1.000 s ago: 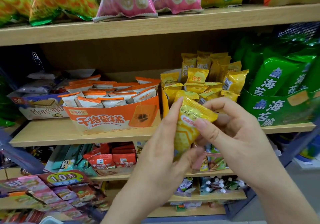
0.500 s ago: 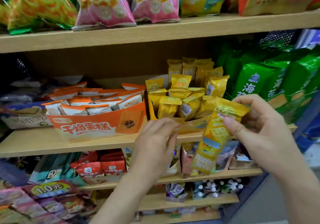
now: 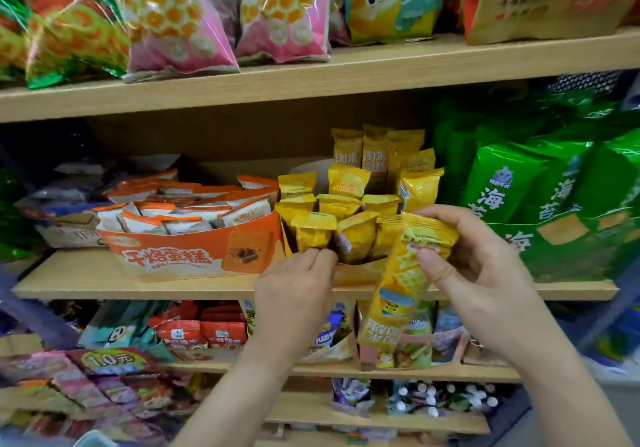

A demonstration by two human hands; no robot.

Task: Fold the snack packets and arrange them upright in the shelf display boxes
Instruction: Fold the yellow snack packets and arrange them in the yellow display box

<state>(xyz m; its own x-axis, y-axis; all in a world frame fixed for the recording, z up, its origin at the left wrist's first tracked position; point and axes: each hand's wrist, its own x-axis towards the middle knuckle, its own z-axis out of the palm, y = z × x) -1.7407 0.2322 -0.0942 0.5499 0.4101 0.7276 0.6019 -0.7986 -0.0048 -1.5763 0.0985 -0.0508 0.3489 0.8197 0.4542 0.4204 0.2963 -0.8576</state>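
Note:
My right hand [image 3: 485, 273] pinches the top end of a long yellow snack packet [image 3: 398, 294], which hangs unfolded in front of the middle shelf's edge. Just behind it stands the yellow display box [image 3: 360, 273] holding several upright yellow packets [image 3: 346, 204]. My left hand [image 3: 294, 287] is at the box's front left corner. Its curled fingertips close on the box's front edge, right under the foremost packet [image 3: 313, 233].
An orange display box [image 3: 194, 259] of white and orange packets stands left of the yellow one. Green bags [image 3: 554, 204] crowd the right. Large bags [image 3: 180, 20] line the top shelf. Lower shelves hold more snack boxes [image 3: 201, 335].
My left hand let go of the yellow packet and went to the front of the yellow box. My right hand carried the packet up beside the box, where it now hangs full length.

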